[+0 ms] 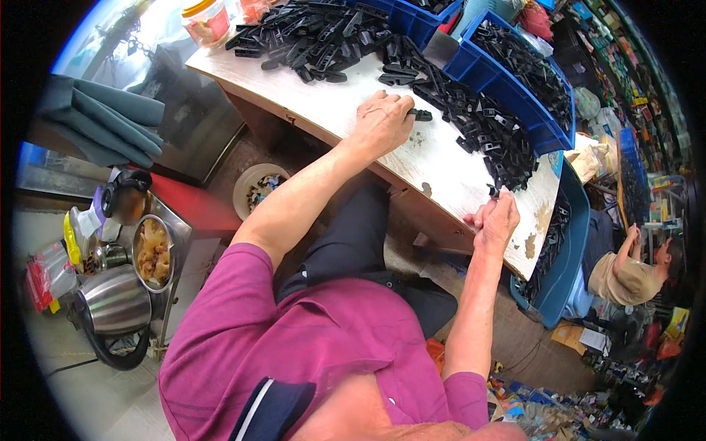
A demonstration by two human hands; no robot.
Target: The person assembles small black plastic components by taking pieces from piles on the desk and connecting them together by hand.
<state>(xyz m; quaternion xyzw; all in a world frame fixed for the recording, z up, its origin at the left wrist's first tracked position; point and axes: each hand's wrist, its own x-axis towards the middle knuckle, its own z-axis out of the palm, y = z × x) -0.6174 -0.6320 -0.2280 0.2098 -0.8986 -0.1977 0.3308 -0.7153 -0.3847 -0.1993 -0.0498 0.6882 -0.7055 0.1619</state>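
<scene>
My left hand (382,123) is closed over the white tabletop, gripping a black plastic part (421,115) whose end sticks out past the fingers. Near the table's right end, my right hand (498,220) pinches a small black plastic piece (493,191) between thumb and fingers. Just beyond it lies a heap of black plastic parts (507,147), running along the table toward the far side. Another pile of long black parts (316,37) covers the far left of the white table (331,106). What exactly the parts are cannot be made out.
Blue bins (507,92) full of black parts stand along the table's far edge. A teal tub (570,272) sits off the right end. Plastic jars (206,22) are at the far left corner. A kettle (118,301) and food bowl (153,253) stand left. Another person (625,275) sits far right.
</scene>
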